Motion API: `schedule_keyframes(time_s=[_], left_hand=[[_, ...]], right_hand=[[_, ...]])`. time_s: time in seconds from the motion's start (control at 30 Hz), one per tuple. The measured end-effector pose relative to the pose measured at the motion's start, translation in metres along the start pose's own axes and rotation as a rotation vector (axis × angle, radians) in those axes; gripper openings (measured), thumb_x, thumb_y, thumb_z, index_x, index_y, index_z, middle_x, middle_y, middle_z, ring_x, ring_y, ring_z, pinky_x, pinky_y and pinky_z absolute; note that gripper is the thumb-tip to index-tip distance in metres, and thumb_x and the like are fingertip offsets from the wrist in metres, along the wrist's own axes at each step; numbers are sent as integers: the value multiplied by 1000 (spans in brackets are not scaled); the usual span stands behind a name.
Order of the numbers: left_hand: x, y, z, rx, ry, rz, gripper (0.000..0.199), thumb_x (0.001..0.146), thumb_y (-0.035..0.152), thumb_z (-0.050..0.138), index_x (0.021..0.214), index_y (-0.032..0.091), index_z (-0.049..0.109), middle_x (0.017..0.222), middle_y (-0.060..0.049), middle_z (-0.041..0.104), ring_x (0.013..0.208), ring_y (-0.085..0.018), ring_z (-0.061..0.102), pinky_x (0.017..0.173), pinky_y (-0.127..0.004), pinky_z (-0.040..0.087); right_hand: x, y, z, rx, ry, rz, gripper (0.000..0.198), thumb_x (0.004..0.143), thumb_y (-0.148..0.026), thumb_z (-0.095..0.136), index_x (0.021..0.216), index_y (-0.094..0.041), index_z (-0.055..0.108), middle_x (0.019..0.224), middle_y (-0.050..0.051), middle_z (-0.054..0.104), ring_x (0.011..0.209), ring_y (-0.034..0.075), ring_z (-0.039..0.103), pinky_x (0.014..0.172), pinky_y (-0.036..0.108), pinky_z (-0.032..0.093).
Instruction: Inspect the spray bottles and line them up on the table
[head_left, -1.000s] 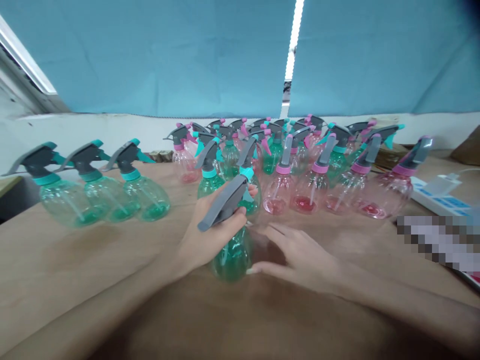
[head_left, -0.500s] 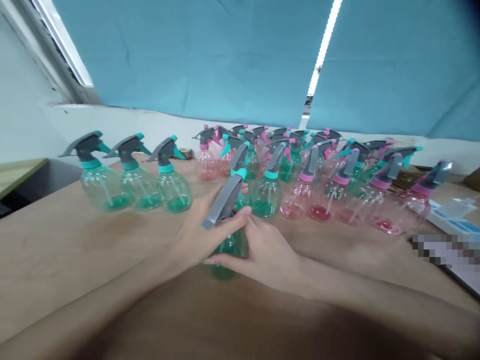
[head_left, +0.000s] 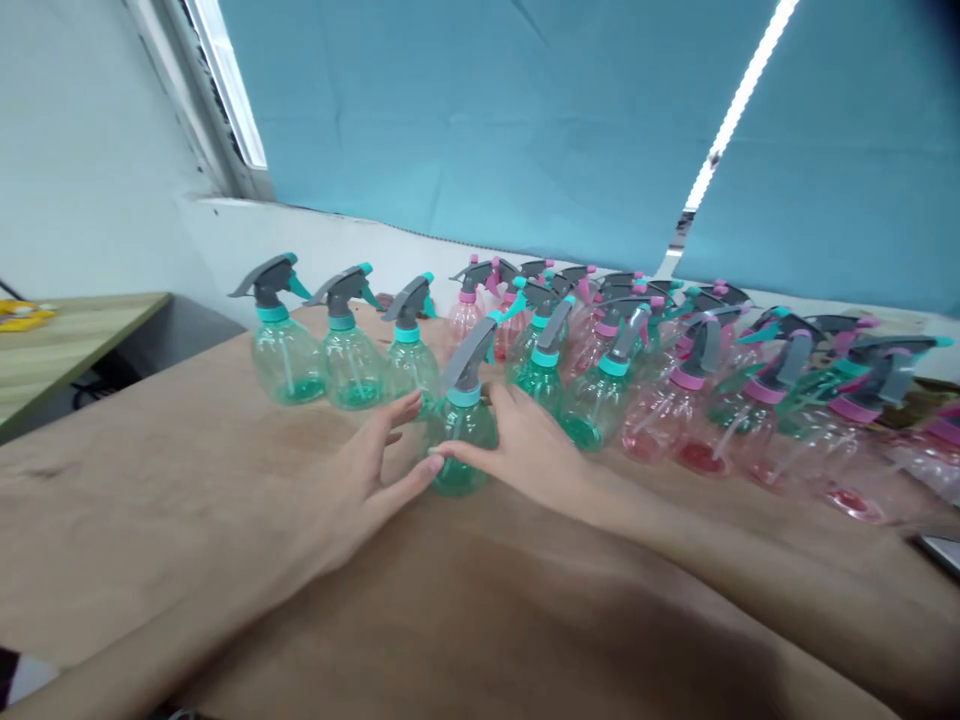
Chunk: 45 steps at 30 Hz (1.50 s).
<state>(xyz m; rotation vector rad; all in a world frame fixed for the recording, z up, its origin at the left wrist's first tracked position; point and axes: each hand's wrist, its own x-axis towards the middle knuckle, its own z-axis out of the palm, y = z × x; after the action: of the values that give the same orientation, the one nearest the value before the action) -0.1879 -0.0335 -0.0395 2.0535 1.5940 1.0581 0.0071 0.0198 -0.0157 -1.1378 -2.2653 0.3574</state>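
Note:
A green see-through spray bottle [head_left: 456, 452] with a turquoise collar and grey trigger head stands upright in front of me. My right hand [head_left: 536, 450] is wrapped around its right side, thumb across the front. On the other side, my left hand [head_left: 379, 475] has its fingers apart; its thumb tip is close to my right thumb at the bottle, and I cannot tell whether it touches. Just behind my left fingers is another green spray bottle [head_left: 410, 362], partly hidden. Beyond my right hand stand a green spray bottle [head_left: 598, 395] and pink spray bottles [head_left: 651, 420].
More green spray bottles [head_left: 286, 362] stand at the left on the wooden table [head_left: 187, 500]. Several pink and green ones crowd the back right. A blue curtain [head_left: 480, 130] hangs behind. A second table [head_left: 82, 335] with yellow things [head_left: 22, 317] is at far left.
The bottle has moved away from me and its head, once pointing toward me, has turned. My left hand has let go and drawn back to the left. The view has swung left.

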Motion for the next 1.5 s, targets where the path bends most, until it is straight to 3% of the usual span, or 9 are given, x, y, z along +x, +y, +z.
schedule_keyframes(time_s=[0.1,0.4,0.83,1.17,1.33,1.5], left_hand=[[-6,-12,-2,-7,-3,-37,55,90,49,52,137,25,35,139,-13,50,123,-32,53,98,-52,47],[-13,-30,-9,50,-25,17,39,93,42,50,128,27,41,135,-10,52,120,-29,54,96,-50,50],[-8,-29,-10,43,-35,-15,34,92,42,50,122,26,48,127,-7,60,111,-28,62,89,-45,55],[-5,-18,-6,20,-95,-48,33,92,42,49,120,23,48,124,-9,62,108,-28,63,89,-47,54],[-6,-15,-1,-38,-102,-42,31,94,39,48,121,25,49,125,-8,61,111,-29,61,94,-46,52],[-5,-18,7,-50,-130,-27,30,93,43,49,118,27,51,121,-7,63,108,-30,63,91,-50,53]], right_hand=[[11,3,0,-97,25,-16,75,80,-62,62,130,-8,47,131,22,56,124,35,49,98,48,43],[31,2,5,-212,26,71,68,83,-54,61,127,-3,49,124,25,58,122,39,51,96,50,45],[54,11,8,-225,60,149,63,82,-47,61,126,-3,49,109,26,66,106,40,61,80,50,50],[55,8,8,-155,98,168,73,82,-39,64,134,6,40,115,32,62,113,42,59,85,51,50],[24,4,-6,-132,138,84,64,83,-38,63,137,-11,44,135,21,55,124,36,52,96,52,45],[-17,23,-38,-133,139,68,25,90,-41,57,103,-22,67,99,5,74,86,28,70,74,43,53]])
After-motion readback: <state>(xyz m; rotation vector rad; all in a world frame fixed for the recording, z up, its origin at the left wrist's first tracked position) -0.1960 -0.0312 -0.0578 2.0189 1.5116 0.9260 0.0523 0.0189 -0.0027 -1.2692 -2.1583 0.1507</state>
